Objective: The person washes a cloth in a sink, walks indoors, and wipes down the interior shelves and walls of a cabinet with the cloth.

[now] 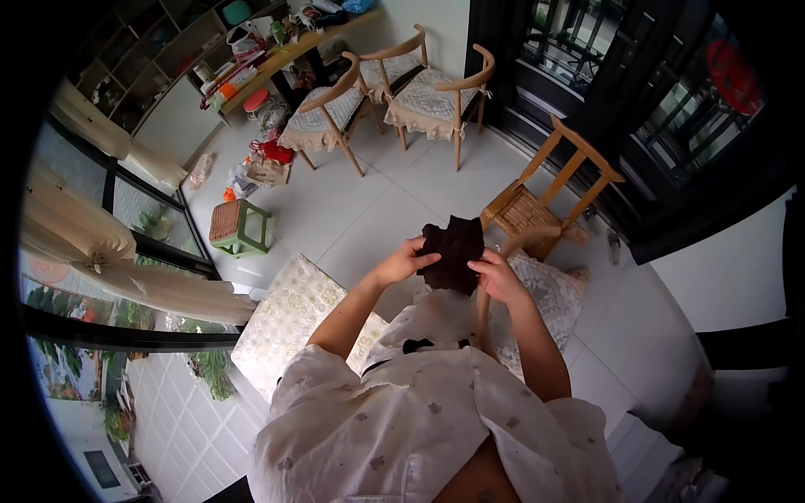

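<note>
A dark maroon, crumpled piece of cloth point(454, 256) is held up in front of my body, between my two hands. My left hand point(406, 261) grips its left edge, with the thumb lying on the cloth. On the right side, my right hand point(496, 275) pinches the lower edge between thumb and fingers. Below the cloth hangs my white patterned garment point(402, 419). Behind my left forearm lies a cream floral-covered surface point(293, 302), and beside my right forearm is a chair seat with a lace cushion point(545, 302).
A wooden chair point(524, 214) stands ahead to the right, and a green stool point(241, 228) ahead to the left. Farther off are cushioned chairs point(428, 92), bags on the floor point(267, 163) and a cluttered desk point(293, 54). Curtained windows line the left side.
</note>
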`<state>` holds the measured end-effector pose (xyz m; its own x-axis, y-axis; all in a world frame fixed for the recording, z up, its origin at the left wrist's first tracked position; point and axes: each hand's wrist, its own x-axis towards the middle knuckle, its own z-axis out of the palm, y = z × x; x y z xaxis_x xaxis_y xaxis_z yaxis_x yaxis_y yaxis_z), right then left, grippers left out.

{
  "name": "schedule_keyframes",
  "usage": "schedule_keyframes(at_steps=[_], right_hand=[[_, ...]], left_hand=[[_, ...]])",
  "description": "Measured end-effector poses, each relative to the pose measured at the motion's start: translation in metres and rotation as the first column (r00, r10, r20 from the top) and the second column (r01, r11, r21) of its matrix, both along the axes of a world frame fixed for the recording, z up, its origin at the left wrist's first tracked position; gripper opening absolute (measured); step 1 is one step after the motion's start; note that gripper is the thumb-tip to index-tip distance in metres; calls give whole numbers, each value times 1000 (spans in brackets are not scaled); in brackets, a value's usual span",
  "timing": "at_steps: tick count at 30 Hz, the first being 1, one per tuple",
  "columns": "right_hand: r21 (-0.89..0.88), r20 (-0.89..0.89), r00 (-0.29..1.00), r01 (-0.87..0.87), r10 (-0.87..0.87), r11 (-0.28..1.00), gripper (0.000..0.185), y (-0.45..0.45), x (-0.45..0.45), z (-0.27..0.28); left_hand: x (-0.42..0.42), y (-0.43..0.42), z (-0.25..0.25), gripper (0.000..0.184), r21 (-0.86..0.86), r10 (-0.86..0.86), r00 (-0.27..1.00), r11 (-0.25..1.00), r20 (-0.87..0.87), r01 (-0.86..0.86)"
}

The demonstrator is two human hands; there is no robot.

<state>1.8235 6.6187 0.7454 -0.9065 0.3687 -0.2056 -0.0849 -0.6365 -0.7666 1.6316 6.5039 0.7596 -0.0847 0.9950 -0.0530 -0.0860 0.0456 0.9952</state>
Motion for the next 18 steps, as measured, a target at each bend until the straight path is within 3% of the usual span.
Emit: schedule_keyframes(at_steps=[3, 4, 5, 6, 10, 12, 14, 16, 18], right_hand=[[96, -77, 997, 26, -18, 995, 33, 31, -40, 11], [102, -69, 998, 20, -13, 995, 33, 36, -58, 16], [74, -72, 997, 33, -28, 997, 35, 41, -81, 19], [47, -79, 996, 45, -41, 998, 37, 48, -106, 21], [60, 52, 993, 102, -106, 993, 34, 61, -204, -8], [-40, 71, 995, -69, 72, 997, 35, 63, -258, -6], [29, 19, 976, -216, 216, 976, 38, 67, -320, -20], [108, -3, 943, -332, 334, 937, 42, 70, -376, -20], [58, 182, 900, -413, 397, 909, 40, 72, -425, -22]], left_hand=[[-51, 29, 5, 13, 28, -65, 996, 997, -57, 67], [-65, 39, 13, 16, 143, -60, 998, 988, -14, 62], [-80, 48, 24, 20, 257, -57, 998, 965, 25, 49], [-96, 52, 37, 33, 186, -57, 998, 981, 9, 54], [-185, 66, 4, 43, 362, 33, 991, 932, -130, 17], [-217, 51, 11, 50, 95, 234, 972, 968, -16, -232], [-267, 41, 4, 49, 108, 274, 960, 958, -64, -266], [-311, 28, -9, 42, 39, 325, 945, 945, 25, -326], [-347, 15, -11, 33, -11, 368, 927, 930, 75, -368]])
